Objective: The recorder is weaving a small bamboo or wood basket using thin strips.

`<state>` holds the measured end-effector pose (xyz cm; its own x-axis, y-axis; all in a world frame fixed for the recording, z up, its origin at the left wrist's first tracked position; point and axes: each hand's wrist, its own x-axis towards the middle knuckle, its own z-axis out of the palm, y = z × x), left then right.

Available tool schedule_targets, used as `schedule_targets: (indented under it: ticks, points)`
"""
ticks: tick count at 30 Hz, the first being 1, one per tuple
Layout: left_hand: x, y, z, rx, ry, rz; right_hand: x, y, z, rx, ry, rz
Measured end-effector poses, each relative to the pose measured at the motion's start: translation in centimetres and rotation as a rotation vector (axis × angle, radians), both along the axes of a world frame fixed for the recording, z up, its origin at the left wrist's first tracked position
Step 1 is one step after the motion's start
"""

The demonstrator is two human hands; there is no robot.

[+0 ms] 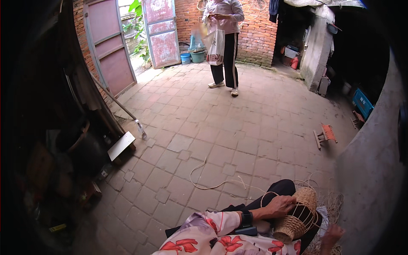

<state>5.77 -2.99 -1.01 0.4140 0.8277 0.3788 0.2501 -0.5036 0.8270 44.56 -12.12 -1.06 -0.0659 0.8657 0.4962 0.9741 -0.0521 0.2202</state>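
Observation:
A small woven basket [289,228] of tan straw lies on its side across my lap. Bare stakes show between its two woven sections. My left hand [278,207], with a dark band on its wrist, is closed on the basket's stakes from the left side. A pale straw cord [212,186] runs from near this hand out over the floor tiles in a loose curve. At the lower right my right hand [332,234] is held apart from the basket, fingers curled in. Whatever it may hold is too small to make out.
Loose straw strands [335,204] lie in a tangle to the right. A small orange-topped stool [327,132] stands farther right. Another person [224,34] stands ahead with a bag. A board [121,145] and a broom-like stick [112,97] are at left, near a metal door [110,46].

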Motion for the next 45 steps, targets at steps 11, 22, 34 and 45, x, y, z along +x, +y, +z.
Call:
schedule_targets:
  ticks: [11, 22, 34, 45]
  points:
    - [-0.8, -0.1, 0.5, -0.019, 0.026, 0.025, -7.5, -2.1, 6.6, -0.452, 0.736, 0.09]
    - [0.4, 0.4, 0.9, -0.122, -0.004, 0.023, -14.9, 0.1, 1.3, -0.294, 0.756, 0.074]
    - [1.4, 0.3, 2.7, -0.13, 0.093, 0.073, -15.2, -2.9, 4.1, -0.495, 1.687, -0.079]
    - [1.9, 0.7, 3.2, -0.031, 0.059, 0.057, -12.7, 0.9, -0.9, -0.228, 1.132, -0.145]
